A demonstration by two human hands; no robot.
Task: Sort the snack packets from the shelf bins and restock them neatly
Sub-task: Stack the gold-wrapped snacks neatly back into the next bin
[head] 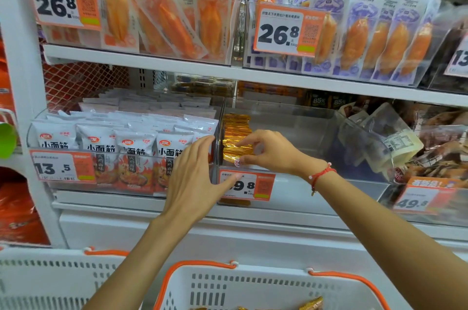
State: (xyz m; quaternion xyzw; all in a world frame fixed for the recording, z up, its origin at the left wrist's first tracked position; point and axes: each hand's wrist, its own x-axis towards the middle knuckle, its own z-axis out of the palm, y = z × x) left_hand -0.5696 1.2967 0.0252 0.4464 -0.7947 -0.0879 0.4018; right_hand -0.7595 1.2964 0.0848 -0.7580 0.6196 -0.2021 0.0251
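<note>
Gold foil snack packets (236, 133) are stacked at the left end of a clear middle-shelf bin (304, 132). My right hand (271, 151) reaches into that bin and pinches the front gold packet between thumb and fingertips. My left hand (195, 178) lies with straight fingers against the bin's front left corner, thumb over the orange price tag (247, 186). The rest of this bin looks bare. Below, a white basket (266, 289) with orange handles holds a few more gold packets (311, 304).
White and red noodle-snack packets (121, 147) fill the bin to the left. Dried-meat packs (405, 142) fill the bin on the right. The upper shelf holds orange (157, 10) and purple (367, 36) crab-stick packs. A second white basket (50, 279) stands at lower left.
</note>
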